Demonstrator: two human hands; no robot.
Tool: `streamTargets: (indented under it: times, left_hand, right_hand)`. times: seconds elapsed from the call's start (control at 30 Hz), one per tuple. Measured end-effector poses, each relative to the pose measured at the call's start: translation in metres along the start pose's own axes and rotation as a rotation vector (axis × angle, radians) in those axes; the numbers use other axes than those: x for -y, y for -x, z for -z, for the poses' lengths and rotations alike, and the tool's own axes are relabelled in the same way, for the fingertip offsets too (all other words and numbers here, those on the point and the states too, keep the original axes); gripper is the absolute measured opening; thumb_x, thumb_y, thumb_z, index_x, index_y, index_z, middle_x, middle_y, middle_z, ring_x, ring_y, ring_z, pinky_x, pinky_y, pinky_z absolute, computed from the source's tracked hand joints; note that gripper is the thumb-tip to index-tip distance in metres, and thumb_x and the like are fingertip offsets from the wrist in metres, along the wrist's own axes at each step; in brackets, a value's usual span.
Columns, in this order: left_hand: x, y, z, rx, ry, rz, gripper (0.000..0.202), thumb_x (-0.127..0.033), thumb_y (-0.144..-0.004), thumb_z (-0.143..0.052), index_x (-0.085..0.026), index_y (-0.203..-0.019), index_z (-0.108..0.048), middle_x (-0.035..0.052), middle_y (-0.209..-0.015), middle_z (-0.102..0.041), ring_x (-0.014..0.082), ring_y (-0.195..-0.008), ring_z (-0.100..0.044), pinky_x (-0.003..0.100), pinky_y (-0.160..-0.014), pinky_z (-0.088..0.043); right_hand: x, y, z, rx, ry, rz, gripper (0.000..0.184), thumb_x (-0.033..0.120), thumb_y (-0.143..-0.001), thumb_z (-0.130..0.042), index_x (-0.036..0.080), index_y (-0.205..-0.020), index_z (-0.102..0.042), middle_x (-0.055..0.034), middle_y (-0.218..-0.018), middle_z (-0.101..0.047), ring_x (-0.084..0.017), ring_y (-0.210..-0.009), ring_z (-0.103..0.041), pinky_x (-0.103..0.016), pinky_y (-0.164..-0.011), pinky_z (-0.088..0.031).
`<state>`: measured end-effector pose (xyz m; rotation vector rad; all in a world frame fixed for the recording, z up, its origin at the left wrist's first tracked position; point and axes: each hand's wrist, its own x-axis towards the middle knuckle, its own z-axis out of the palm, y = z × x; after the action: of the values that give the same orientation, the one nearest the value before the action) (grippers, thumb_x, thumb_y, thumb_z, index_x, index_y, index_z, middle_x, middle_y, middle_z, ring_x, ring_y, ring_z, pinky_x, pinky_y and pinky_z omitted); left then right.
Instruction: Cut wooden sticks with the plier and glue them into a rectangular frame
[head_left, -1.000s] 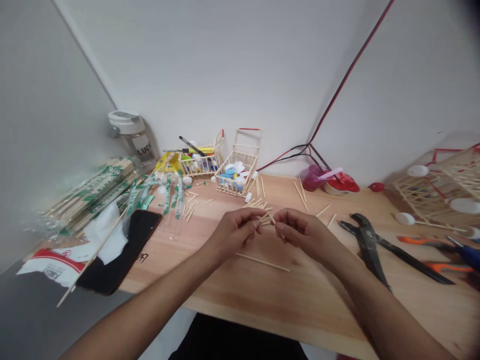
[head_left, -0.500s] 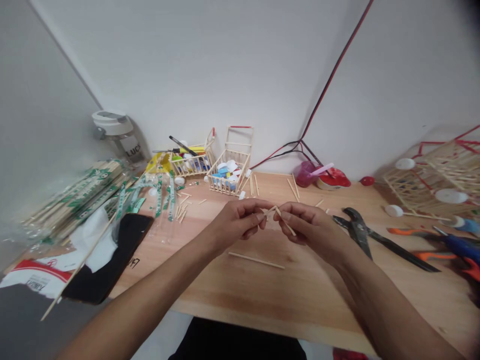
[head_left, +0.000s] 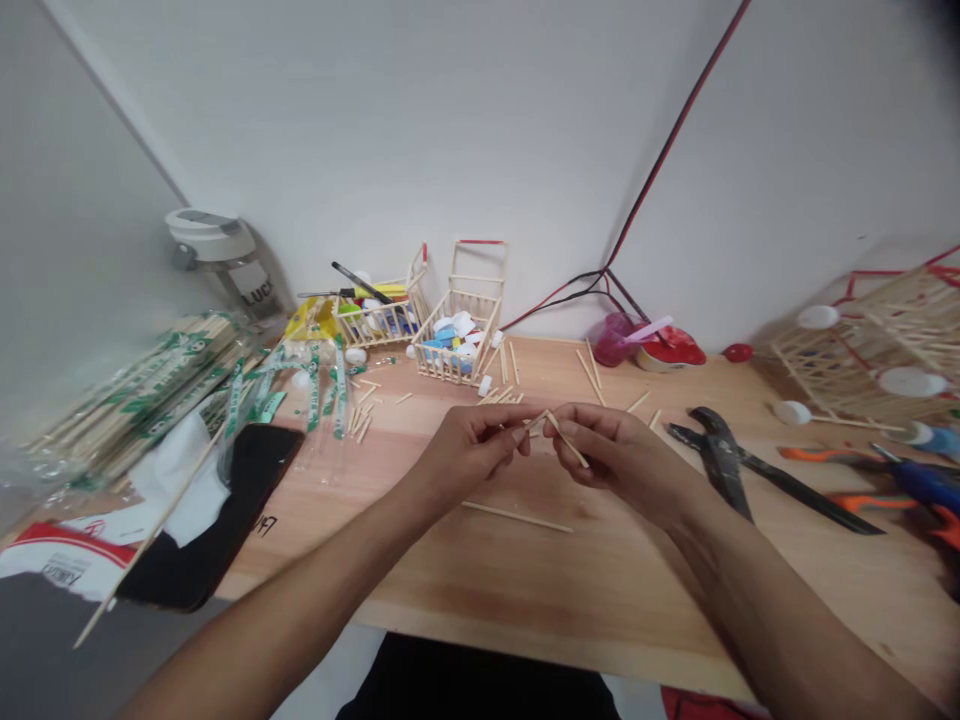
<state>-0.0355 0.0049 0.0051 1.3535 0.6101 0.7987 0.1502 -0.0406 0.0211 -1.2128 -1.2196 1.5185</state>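
Pinching thin wooden sticks (head_left: 564, 440), smooth wooden table (head_left: 525, 590)

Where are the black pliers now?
In the head view, the black pliers lie on the table, just right of the right hand.

Short pale wooden stick (head_left: 571, 447), tilted, tip seemingly touching shorter stick (head_left: 534, 420)

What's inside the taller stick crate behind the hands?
White and blue bottle caps fill the stick crate. Its slats and the top caps cover whatever lies lower, so the bottom cannot be seen.
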Motion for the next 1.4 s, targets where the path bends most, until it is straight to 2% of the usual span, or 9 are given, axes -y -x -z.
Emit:
streamTargets:
  times: [0.17, 0.4, 0.6, 0.7, 0.83, 0.97, 1.1, 1.27, 1.4]
  left_hand:
    - [0.003, 0.001, 0.003, -0.020, -0.072, 0.000, 0.037, -0.025, -0.081, -0.059, -0.015, -0.116, -0.067, -0.0002, -0.070, -0.055, 0.0031, -0.048, -0.036, 0.018, -0.045, -0.028]
    - [0.006, 0.002, 0.006, -0.050, -0.277, -0.094, 0.034, -0.021, -0.083, -0.054, -0.017, -0.112, -0.070, 0.0023, -0.072, -0.061, 0.0061, -0.053, -0.042, 0.018, -0.050, -0.034]
    - [0.006, 0.002, 0.005, -0.073, -0.288, -0.095, 0.034, -0.015, -0.079, -0.052, -0.015, -0.106, -0.072, 0.0038, -0.080, -0.064, 0.0067, -0.054, -0.047, 0.019, -0.051, -0.037]
    - [0.007, 0.001, 0.005, -0.080, -0.196, -0.011, 0.034, -0.017, -0.078, -0.052, -0.012, -0.107, -0.070, 0.0026, -0.077, -0.062, 0.0052, -0.051, -0.043, 0.018, -0.048, -0.034]
    - [0.007, 0.001, 0.008, -0.108, -0.044, 0.093, 0.035, -0.021, -0.076, -0.057, -0.010, -0.108, -0.067, 0.0016, -0.078, -0.060, 0.0029, -0.047, -0.040, 0.017, -0.044, -0.030]
    - [0.003, 0.001, 0.011, -0.167, 0.041, 0.143, 0.036, -0.026, -0.074, -0.063, -0.010, -0.107, -0.066, 0.0014, -0.078, -0.061, 0.0025, -0.047, -0.040, 0.017, -0.042, -0.027]
    - [0.002, 0.000, 0.012, -0.178, 0.070, 0.176, 0.036, -0.025, -0.072, -0.064, -0.011, -0.106, -0.066, 0.0009, -0.078, -0.061, 0.0022, -0.046, -0.040, 0.017, -0.042, -0.025]
    - [0.004, 0.000, 0.011, -0.160, 0.086, 0.209, 0.035, -0.023, -0.072, -0.063, -0.012, -0.105, -0.065, -0.0001, -0.078, -0.061, 0.0019, -0.044, -0.039, 0.018, -0.042, -0.024]
    - [0.002, 0.002, 0.009, -0.132, 0.091, 0.207, 0.032, -0.021, -0.072, -0.061, -0.010, -0.102, -0.066, -0.0006, -0.078, -0.059, 0.0015, -0.045, -0.039, 0.018, -0.043, -0.024]
  right_hand:
    - [-0.004, -0.003, 0.000, 0.020, -0.001, -0.002, 0.030, 0.046, -0.081, -0.065, 0.016, -0.085, -0.060, 0.0047, -0.059, -0.047, -0.006, -0.048, -0.035, -0.023, -0.045, -0.021]
    - [-0.013, -0.008, -0.001, 0.054, -0.011, 0.011, 0.030, 0.046, -0.083, -0.063, 0.016, -0.084, -0.059, 0.0050, -0.059, -0.047, -0.006, -0.046, -0.036, -0.022, -0.043, -0.023]
    - [-0.016, -0.012, 0.001, 0.055, 0.124, 0.033, 0.035, 0.050, -0.083, -0.059, 0.016, -0.089, -0.060, 0.0049, -0.060, -0.046, -0.007, -0.047, -0.036, -0.021, -0.043, -0.025]
    - [-0.017, -0.015, 0.004, 0.017, 0.313, 0.075, 0.031, 0.046, -0.086, -0.054, 0.016, -0.086, -0.059, 0.0046, -0.061, -0.047, -0.008, -0.048, -0.037, -0.022, -0.045, -0.027]
    - [-0.020, -0.012, 0.009, -0.148, 0.873, 0.137, 0.018, 0.030, -0.084, -0.050, 0.019, -0.071, -0.055, 0.0014, -0.061, -0.054, -0.012, -0.057, -0.046, -0.025, -0.054, -0.030]
    - [-0.022, -0.004, 0.007, -0.259, 1.288, 0.027, 0.016, 0.027, -0.085, -0.048, 0.020, -0.071, -0.054, -0.0029, -0.068, -0.063, -0.015, -0.060, -0.052, -0.026, -0.054, -0.025]
    - [-0.020, 0.000, 0.001, -0.259, 1.426, -0.056, 0.019, 0.033, -0.087, -0.048, 0.020, -0.075, -0.054, -0.0063, -0.074, -0.066, -0.017, -0.062, -0.055, -0.027, -0.052, -0.020]
    - [-0.012, 0.003, -0.005, -0.210, 1.431, -0.097, 0.026, 0.043, -0.087, -0.050, 0.022, -0.072, -0.052, -0.0051, -0.074, -0.066, -0.018, -0.063, -0.056, -0.026, -0.052, -0.021]
    - [-0.004, 0.014, 0.012, -0.318, 1.435, -0.115, 0.024, 0.043, -0.087, -0.048, 0.023, -0.075, -0.054, -0.0051, -0.072, -0.066, -0.020, -0.062, -0.057, -0.027, -0.052, -0.026]
